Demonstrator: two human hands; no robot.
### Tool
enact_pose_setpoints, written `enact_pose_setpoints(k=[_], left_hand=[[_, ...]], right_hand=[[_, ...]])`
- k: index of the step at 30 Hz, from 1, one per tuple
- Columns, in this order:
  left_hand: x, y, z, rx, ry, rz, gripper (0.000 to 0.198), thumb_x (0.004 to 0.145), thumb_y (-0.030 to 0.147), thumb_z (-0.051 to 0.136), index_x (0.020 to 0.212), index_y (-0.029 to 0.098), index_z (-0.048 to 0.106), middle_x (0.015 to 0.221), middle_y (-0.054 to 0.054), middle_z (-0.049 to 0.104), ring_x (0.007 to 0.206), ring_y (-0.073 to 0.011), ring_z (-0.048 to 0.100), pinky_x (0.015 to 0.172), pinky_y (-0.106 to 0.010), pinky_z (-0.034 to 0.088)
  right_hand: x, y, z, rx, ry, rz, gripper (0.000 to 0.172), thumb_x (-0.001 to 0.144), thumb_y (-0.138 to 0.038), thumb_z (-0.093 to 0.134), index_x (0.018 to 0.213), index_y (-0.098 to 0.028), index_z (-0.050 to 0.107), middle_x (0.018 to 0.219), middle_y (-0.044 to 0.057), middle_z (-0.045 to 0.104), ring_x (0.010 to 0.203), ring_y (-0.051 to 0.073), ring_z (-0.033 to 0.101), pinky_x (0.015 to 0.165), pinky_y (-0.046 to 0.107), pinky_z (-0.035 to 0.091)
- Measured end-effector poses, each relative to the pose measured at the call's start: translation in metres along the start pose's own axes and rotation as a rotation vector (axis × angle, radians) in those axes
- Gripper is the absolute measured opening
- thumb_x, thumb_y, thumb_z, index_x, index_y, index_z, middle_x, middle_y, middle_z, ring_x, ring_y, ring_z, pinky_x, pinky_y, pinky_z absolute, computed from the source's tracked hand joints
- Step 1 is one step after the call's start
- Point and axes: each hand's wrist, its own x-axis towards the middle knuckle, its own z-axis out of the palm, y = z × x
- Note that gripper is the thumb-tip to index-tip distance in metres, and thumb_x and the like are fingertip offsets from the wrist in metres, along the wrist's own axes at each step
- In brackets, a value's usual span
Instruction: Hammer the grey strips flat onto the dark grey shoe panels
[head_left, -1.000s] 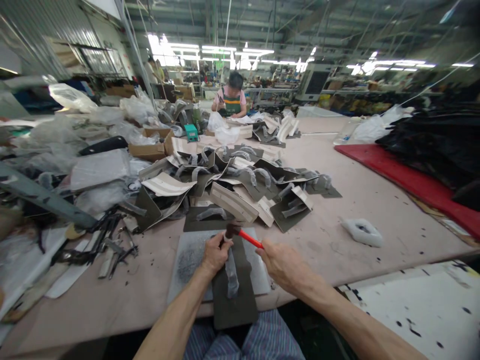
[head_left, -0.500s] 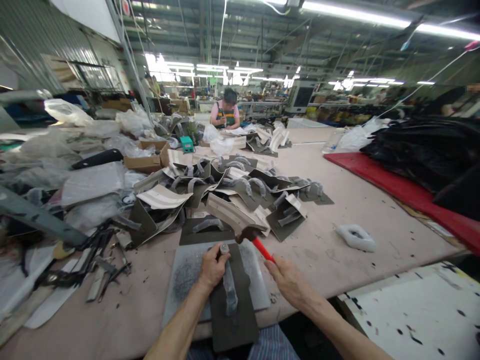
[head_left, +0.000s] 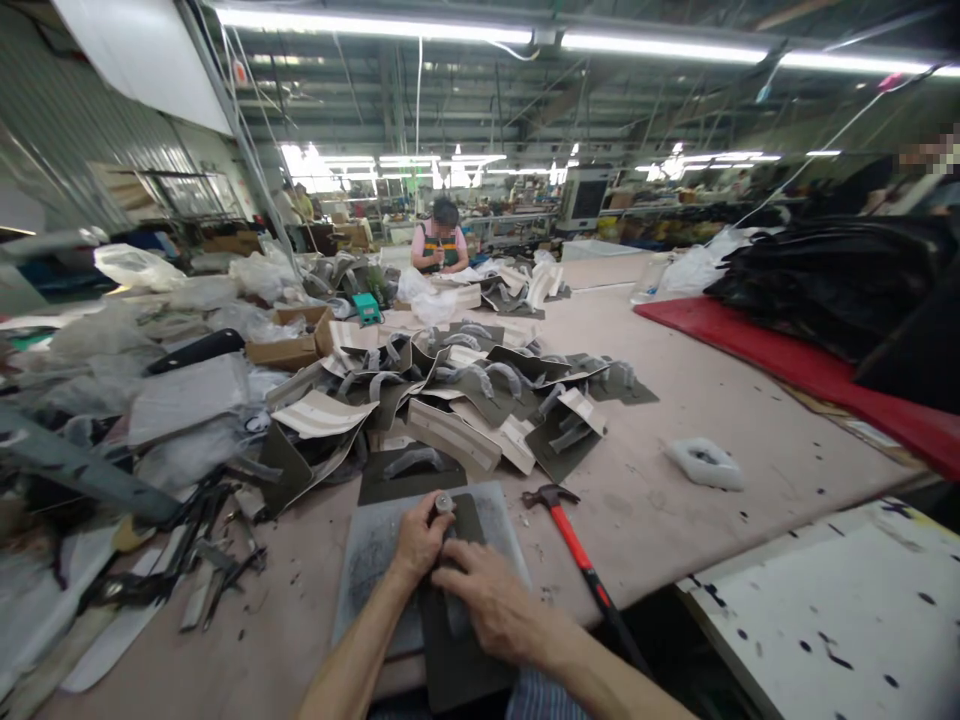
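Observation:
My left hand (head_left: 418, 537) is closed round a small round-topped metal tool (head_left: 444, 503), which stands upright near the top of a dark grey panel (head_left: 469, 665). That panel lies over a pale board (head_left: 375, 545) at the table's front edge. Over the panel's plastic-wrapped handle, my right hand (head_left: 487, 600) reaches in beside the left, its fingers partly spread and its fingertips near the tool; the palm side is hidden. A hammer with a red and black handle (head_left: 574, 540) lies on the table to the right, its head pointing away.
Grey panels with wrapped handles (head_left: 480, 385) are heaped beyond the board. Loose tools (head_left: 214, 560) and plastic bags lie left. A white wrapped bundle (head_left: 705, 463) sits right, near a red sheet (head_left: 750, 345). A person (head_left: 440, 240) sits across the table.
The hammer has gone from my right hand to the table at the right. My right hand has moved left onto the panel, beside my left hand. The view has shifted slightly.

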Motion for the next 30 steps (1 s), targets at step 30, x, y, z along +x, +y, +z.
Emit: enact_pose_setpoints(k=[30], left_hand=[[-0.01, -0.009, -0.002, -0.377, 0.188, -0.155, 0.037, 0.074, 0.039, 0.074, 0.1, 0.016, 0.059, 0.088, -0.009, 0.077, 0.085, -0.0214, 0.073, 0.08, -0.032, 0.055]], right_hand=[[0.009, -0.021, 0.018, 0.433, 0.209, 0.473, 0.043, 0.099, -0.038, 0.042, 0.135, -0.018, 0.051, 0.102, 0.009, 0.072, 0.09, 0.022, 0.068, 0.079, 0.032, 0.049]])
